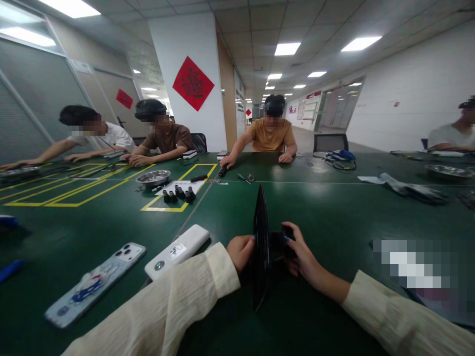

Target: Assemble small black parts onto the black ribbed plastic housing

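Observation:
A thin black flat panel (pixel 261 247) stands on edge on the green table (pixel 326 212), seen edge-on between my hands. My left hand (pixel 241 251) is closed on its left face near the lower half. My right hand (pixel 299 252) curls around a small black part (pixel 282 242) pressed against the panel's right side. Both arms wear cream sleeves. What exactly the small black part is stays unclear.
A white power bank (pixel 177 251) and a phone in a cartoon case (pixel 95 283) lie at my left. Farther off are small black parts (pixel 178 194), a metal bowl (pixel 153 177) and yellow tape lines. Several people sit around the table; grey gloves (pixel 408 189) lie right.

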The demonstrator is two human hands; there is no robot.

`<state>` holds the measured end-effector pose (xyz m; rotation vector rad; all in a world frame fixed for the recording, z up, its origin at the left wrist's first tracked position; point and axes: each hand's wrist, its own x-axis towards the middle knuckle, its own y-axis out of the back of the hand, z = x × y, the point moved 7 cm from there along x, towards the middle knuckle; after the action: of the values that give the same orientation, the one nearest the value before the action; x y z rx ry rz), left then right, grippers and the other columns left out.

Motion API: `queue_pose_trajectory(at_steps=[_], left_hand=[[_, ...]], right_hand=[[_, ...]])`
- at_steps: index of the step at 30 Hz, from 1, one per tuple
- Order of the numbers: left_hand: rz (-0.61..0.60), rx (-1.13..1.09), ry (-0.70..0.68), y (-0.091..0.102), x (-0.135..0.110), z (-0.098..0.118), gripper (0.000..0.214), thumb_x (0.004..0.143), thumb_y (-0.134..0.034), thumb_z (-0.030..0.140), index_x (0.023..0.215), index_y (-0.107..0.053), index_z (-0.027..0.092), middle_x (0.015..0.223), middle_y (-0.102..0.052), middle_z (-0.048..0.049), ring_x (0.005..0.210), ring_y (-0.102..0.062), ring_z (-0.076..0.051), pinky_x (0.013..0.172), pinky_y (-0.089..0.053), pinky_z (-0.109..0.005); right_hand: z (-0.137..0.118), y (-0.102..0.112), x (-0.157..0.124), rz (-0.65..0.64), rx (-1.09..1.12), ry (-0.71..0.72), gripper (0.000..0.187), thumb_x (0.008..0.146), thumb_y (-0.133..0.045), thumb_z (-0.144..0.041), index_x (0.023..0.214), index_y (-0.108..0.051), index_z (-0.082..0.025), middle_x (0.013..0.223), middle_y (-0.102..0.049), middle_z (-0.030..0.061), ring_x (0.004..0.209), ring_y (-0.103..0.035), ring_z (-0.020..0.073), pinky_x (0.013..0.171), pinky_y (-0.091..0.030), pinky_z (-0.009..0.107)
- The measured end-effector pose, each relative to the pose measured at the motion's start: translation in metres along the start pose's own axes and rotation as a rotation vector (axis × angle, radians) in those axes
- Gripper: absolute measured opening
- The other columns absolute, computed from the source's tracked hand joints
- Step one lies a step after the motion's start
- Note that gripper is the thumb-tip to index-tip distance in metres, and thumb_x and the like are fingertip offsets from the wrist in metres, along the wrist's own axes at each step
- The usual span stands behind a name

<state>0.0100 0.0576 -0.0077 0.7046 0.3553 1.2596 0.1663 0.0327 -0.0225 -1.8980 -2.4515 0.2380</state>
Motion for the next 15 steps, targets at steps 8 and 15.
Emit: queue_pose_trajectory(at_steps=[8, 15], left_hand=[[-0.036, -0.007, -0.045, 0.003, -0.003, 0.011, 0.047, 0.084, -0.023, 0.045, 0.061, -0.051, 0.015, 0.058, -0.050, -0.0018, 0.058, -0.048, -0.015, 0.054, -0.035, -0.024], [-0.009, -0.016, -0.034, 0.005, -0.004, 0.015, 0.050, 0.085, -0.019, 0.048, 0.055, -0.043, 0.017, 0.053, -0.045, -0.0005, 0.053, -0.043, -0.013, 0.051, -0.033, -0.025]], right_hand=[[-0.004, -0.001, -0.002, 0.000, 0.000, -0.021, 0.060, 0.079, -0.042, -0.052, 0.128, -0.016, -0.030, 0.055, -0.047, -0.0087, 0.031, -0.036, 0.0052, 0.028, -0.027, 0.012], [-0.002, 0.000, -0.001, -0.019, 0.005, 0.008, 0.056, 0.081, -0.041, -0.051, 0.127, -0.017, -0.030, 0.054, -0.047, -0.0088, 0.031, -0.036, 0.0054, 0.028, -0.027, 0.012]])
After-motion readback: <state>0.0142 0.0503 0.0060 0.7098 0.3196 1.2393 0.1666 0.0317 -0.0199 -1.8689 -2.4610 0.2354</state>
